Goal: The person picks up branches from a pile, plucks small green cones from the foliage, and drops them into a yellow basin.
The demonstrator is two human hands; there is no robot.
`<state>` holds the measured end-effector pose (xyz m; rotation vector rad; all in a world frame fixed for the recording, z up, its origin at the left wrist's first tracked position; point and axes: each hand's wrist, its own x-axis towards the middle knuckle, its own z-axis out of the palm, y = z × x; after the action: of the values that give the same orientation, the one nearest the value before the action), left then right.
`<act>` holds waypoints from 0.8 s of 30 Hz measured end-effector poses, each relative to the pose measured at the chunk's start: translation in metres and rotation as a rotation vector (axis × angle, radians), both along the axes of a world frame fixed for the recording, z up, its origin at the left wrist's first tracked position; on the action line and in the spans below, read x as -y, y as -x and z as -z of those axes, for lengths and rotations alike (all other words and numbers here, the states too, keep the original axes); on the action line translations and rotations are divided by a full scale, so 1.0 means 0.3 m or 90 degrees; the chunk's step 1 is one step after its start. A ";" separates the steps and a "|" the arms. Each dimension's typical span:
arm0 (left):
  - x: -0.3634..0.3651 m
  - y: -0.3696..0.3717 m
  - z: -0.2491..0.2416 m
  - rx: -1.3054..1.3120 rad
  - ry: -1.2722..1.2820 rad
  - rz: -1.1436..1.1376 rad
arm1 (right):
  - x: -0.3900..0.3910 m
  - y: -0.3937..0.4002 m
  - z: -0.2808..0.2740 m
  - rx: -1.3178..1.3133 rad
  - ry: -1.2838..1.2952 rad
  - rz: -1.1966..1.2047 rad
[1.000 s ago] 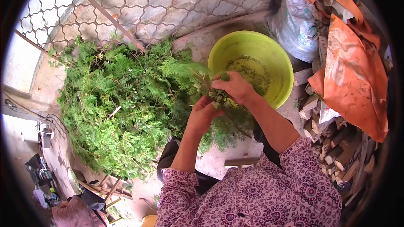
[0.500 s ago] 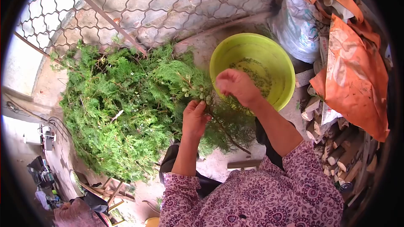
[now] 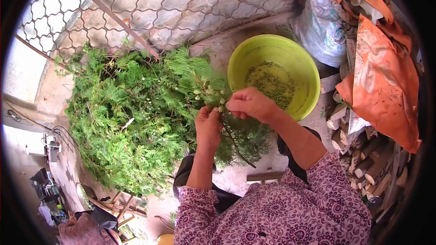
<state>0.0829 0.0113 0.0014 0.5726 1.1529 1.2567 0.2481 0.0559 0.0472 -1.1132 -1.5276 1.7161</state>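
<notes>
My left hand [image 3: 208, 129] pinches a leafy conifer branch [image 3: 234, 138] whose bare stem end points down toward my lap. Small pale green cones [image 3: 204, 93] sit along its upper part, just above my fingers. Close on the right, my right hand [image 3: 252, 104] is closed, its fingertips against the branch beside the cones; what lies between them is hidden. Behind that hand stands a yellow-green basin [image 3: 302, 102] with many small green cones [image 3: 272, 81] scattered over its bottom. A large heap of cut conifer branches [image 3: 122, 122] spreads to the left.
Wire mesh [image 3: 181, 7] runs along the back. At right are a white sack [image 3: 322, 27], an orange sack [image 3: 381, 81] and stacked firewood [image 3: 370, 168]. A wooden frame [image 3: 125, 206] and draped cloth [image 3: 84, 231] lie at lower left.
My right hand has moved from over the basin's rim, left and down, to the branch at my left hand. The branch has shifted slightly left at its stem end.
</notes>
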 end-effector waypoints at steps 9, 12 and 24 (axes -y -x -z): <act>-0.002 0.010 -0.008 0.052 0.010 -0.015 | 0.018 0.032 0.038 -0.037 0.003 0.033; 0.001 0.004 -0.003 0.089 0.000 0.010 | 0.030 0.046 0.042 0.119 -0.153 0.044; 0.019 0.014 -0.021 0.107 0.029 0.018 | 0.032 0.017 -0.014 -0.011 0.065 -0.038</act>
<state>0.0785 0.0055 0.0077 0.4393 1.0265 1.2269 0.2429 0.0463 0.0514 -1.1098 -1.4903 1.8577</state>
